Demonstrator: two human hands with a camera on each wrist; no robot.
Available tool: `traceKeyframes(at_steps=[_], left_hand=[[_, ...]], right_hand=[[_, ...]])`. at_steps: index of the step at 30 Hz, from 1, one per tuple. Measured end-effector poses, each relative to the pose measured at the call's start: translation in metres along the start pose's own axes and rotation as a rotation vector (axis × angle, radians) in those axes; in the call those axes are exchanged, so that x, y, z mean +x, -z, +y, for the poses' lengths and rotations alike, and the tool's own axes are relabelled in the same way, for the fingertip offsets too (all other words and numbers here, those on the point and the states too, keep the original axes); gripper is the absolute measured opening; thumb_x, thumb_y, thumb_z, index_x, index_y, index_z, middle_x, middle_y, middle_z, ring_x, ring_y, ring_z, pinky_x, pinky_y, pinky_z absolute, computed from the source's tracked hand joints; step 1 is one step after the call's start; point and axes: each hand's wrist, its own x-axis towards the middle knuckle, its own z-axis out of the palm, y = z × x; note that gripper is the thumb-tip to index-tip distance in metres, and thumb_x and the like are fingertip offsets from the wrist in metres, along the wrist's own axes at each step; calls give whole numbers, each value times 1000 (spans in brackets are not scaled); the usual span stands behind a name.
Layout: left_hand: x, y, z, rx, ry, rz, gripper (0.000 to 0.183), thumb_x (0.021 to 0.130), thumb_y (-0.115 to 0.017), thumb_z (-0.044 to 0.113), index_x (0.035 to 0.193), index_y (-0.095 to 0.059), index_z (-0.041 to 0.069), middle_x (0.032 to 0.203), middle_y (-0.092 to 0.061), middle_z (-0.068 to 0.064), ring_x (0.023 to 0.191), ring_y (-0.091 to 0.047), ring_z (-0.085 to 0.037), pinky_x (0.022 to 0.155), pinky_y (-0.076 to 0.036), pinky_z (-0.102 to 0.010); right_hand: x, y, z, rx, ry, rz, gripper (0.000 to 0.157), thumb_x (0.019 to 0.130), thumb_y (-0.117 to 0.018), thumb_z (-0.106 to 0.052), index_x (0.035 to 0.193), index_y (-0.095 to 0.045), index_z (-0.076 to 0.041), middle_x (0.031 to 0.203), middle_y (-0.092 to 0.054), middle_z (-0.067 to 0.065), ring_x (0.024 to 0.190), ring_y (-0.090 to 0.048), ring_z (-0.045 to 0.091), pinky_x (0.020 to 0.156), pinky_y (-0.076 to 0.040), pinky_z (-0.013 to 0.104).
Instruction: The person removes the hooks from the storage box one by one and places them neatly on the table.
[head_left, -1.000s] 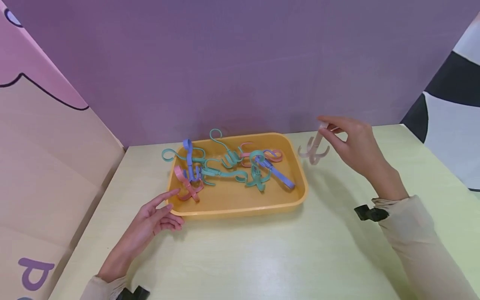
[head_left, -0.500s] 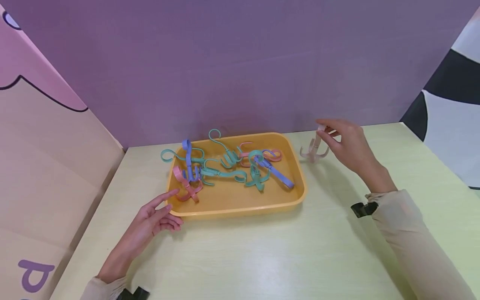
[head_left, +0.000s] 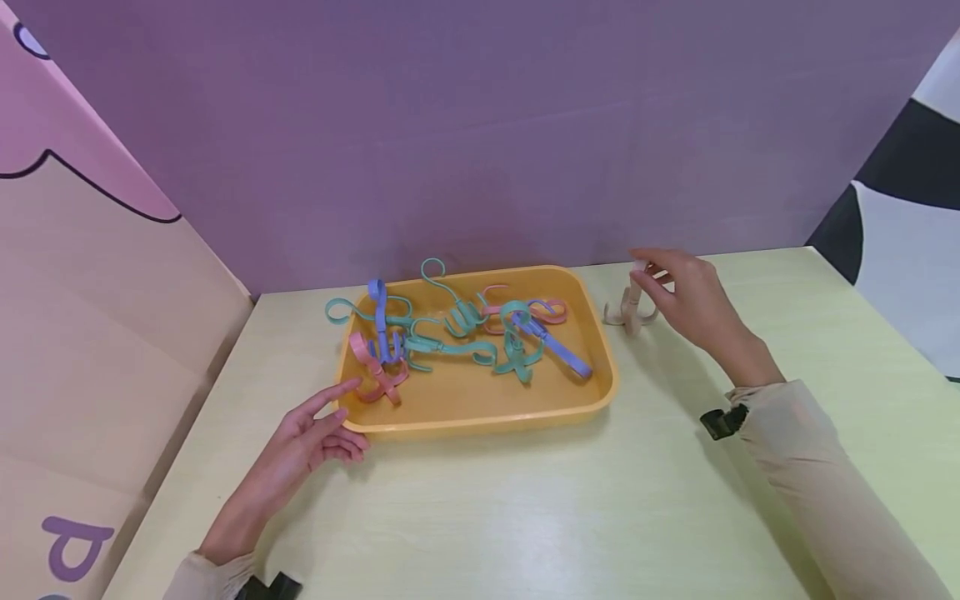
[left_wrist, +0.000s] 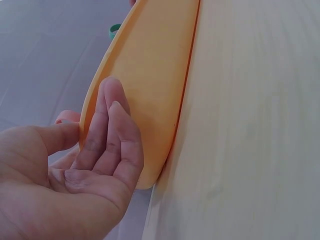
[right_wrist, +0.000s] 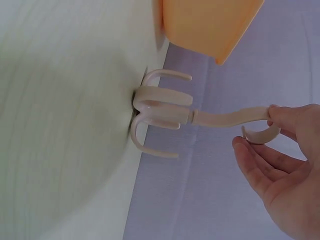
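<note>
"One left hand [head_left: 303, 442] is nearest the viewer. What is it doing?"

"Resting at the near left corner of the yellow tray [head_left: 480, 422]. Its fingers look loose and fairly straight, gripping nothing; the index reaches over the rim, close to a coral hook [head_left: 385, 383]."

"And further into the tray?"

"Green and blue hooks [head_left: 450, 348], lying at mixed angles, a few ends sticking out past the rim."

"Where is the beige hook [head_left: 632, 307]?"

"Just beside the tray's right end, on the pale table [head_left: 487, 517]. The right wrist view shows its curved prongs down at the tabletop, seemingly touching it, so I judge the long axis roughly upright."

"Which hand is nearer?"

"The right hand [head_left: 697, 300], plainly: thumb and fingertips pinch the curled top end. From that palm, the prongs lie below and to the left, the shaft running down from the fingertips. The left hand is well apart, with the tray between."

"Anything beyond?"

"A purple wall [head_left: 450, 125], behind the table's far edge."
</note>
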Motion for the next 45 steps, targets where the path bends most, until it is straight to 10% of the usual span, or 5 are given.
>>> traceKeyframes(at_steps=[20, 45], left_hand=[[-1, -1, 1, 14, -24, -6, 50, 109, -43, 19, 154, -29, 3, 92, -75, -14, 84, -72, -22, 79, -59, -33], [-1, -2, 2, 35, 2, 15, 55, 108, -44, 22, 155, -24, 2, 93, -75, -14, 84, -72, -22, 79, -59, -34]], right_hand=[[1, 23, -23, -57, -7, 42, 35, 99, -63, -16, 131, -62, -3, 131, -61, 19, 108, -61, 36, 89, -51, 53], [-5, -4, -94, -83, 265, 30, 28, 89, -75, -8, 116, -69, -3, 113, -67, 11, 102, -63, 29, 83, -55, 45]])
